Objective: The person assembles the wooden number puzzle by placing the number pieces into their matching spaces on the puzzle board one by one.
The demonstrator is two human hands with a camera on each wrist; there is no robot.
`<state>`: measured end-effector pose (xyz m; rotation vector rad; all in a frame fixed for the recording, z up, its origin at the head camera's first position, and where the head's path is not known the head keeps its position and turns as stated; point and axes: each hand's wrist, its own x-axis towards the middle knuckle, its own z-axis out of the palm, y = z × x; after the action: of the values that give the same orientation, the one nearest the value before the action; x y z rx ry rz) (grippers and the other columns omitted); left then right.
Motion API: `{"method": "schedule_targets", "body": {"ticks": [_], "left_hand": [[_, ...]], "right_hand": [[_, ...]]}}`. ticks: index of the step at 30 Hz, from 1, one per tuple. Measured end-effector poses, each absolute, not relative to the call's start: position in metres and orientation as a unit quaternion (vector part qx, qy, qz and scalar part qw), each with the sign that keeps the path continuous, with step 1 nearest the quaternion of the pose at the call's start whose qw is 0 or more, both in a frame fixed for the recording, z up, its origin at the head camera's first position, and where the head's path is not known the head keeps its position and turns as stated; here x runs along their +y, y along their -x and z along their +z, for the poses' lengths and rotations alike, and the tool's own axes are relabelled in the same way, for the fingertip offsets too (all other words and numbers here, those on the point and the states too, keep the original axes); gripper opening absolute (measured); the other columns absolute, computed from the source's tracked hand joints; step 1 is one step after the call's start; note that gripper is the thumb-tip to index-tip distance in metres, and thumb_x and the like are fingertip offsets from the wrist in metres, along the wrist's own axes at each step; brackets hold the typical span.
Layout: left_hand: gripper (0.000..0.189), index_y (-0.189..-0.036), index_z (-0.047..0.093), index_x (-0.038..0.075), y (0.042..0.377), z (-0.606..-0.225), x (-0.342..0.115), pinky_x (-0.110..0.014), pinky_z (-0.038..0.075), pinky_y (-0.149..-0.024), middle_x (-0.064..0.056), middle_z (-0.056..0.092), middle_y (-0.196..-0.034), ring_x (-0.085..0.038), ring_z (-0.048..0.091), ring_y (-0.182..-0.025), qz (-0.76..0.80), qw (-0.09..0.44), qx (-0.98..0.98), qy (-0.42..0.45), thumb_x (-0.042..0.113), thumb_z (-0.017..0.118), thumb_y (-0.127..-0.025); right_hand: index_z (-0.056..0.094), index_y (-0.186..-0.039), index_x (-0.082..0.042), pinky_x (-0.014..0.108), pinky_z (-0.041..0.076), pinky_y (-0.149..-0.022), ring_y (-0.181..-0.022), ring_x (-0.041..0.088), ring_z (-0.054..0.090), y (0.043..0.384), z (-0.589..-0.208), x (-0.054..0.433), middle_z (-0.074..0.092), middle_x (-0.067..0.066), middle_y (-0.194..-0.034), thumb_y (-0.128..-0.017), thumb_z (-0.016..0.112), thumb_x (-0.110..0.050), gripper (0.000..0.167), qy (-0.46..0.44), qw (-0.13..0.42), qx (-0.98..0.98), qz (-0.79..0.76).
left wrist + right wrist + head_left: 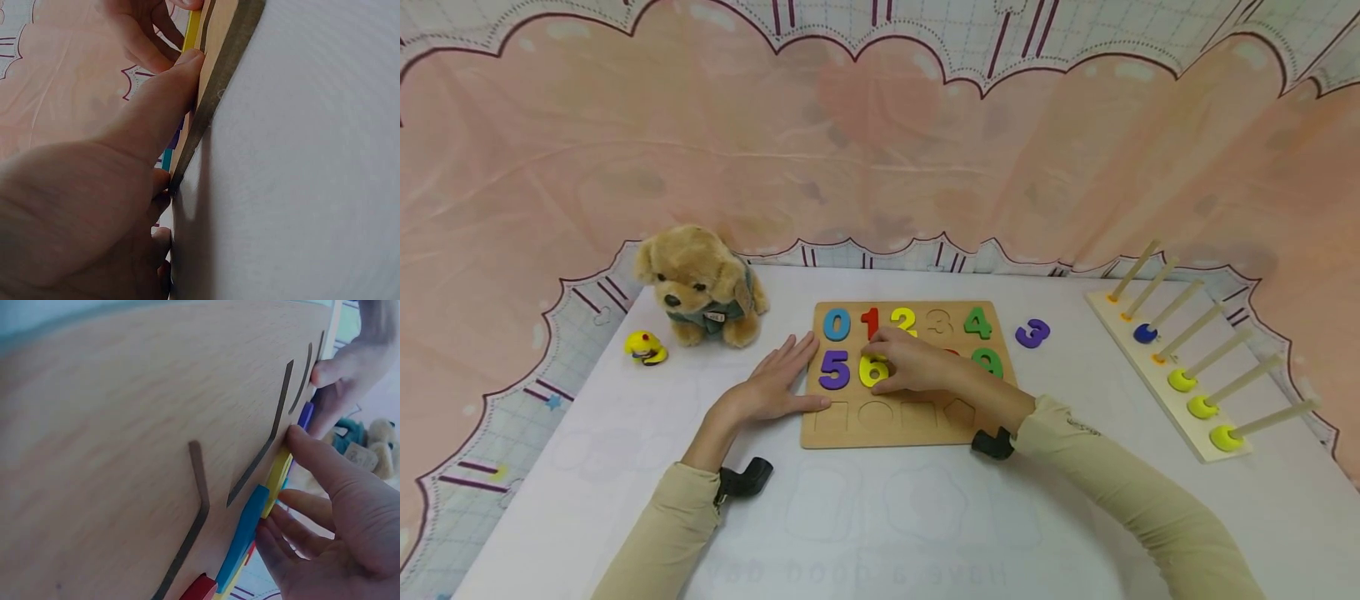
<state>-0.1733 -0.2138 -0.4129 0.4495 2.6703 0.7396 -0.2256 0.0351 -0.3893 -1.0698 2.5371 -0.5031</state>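
Observation:
A wooden number board lies flat on the table. My right hand pinches the yellow number 6 between thumb and fingers at its place in the middle row. With fingers spread, my left hand rests on the board's left edge, its thumb along the front of the purple 5. Blue 0, red 1, yellow 2, green 4 and green 9 sit on the board. A blue piece shows beside the 6 in the right wrist view; my right hand hides it from above.
A purple number 3 lies on the table right of the board. Further right stands a peg rack with a few beads. At the back left are a plush dog and a small yellow toy.

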Motion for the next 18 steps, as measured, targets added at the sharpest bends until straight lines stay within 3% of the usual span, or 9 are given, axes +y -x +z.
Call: {"method": "schedule_targets", "body": {"ticks": [7,12,18], "left_hand": [[0.100,-0.156,0.011,0.006,0.173,-0.412,-0.213,-0.057,0.001,-0.122,-0.012,0.004,-0.165,-0.037,-0.004,-0.152,0.261,0.166,0.938,-0.158,0.051,0.067,-0.086],[0.100,-0.156,0.011,0.006,0.173,-0.412,-0.212,-0.057,0.001,-0.122,-0.012,0.004,-0.165,-0.037,-0.003,-0.152,0.259,0.167,0.938,-0.156,0.051,0.067,-0.086],[0.101,-0.156,0.011,0.006,0.173,-0.412,-0.212,-0.057,0.000,-0.122,-0.013,0.004,-0.165,-0.037,-0.004,-0.152,0.264,0.168,0.937,-0.153,0.051,0.067,-0.086]], "right_hand": [[0.056,-0.136,-0.007,0.034,0.047,-0.105,-0.118,0.021,0.049,0.225,-0.387,0.040,0.051,0.010,-0.134,-0.084,0.076,-0.031,0.061,0.365,0.172,0.894,-0.196],[0.056,-0.137,-0.011,0.038,0.048,-0.105,-0.123,0.023,0.049,0.222,-0.382,0.052,0.050,0.007,-0.139,-0.084,0.076,-0.033,0.060,0.346,0.165,0.897,-0.221],[0.055,-0.137,-0.008,0.043,0.050,-0.103,-0.127,0.029,0.048,0.216,-0.372,0.082,0.049,0.011,-0.140,-0.086,0.074,-0.028,0.058,0.331,0.139,0.900,-0.247]]}}
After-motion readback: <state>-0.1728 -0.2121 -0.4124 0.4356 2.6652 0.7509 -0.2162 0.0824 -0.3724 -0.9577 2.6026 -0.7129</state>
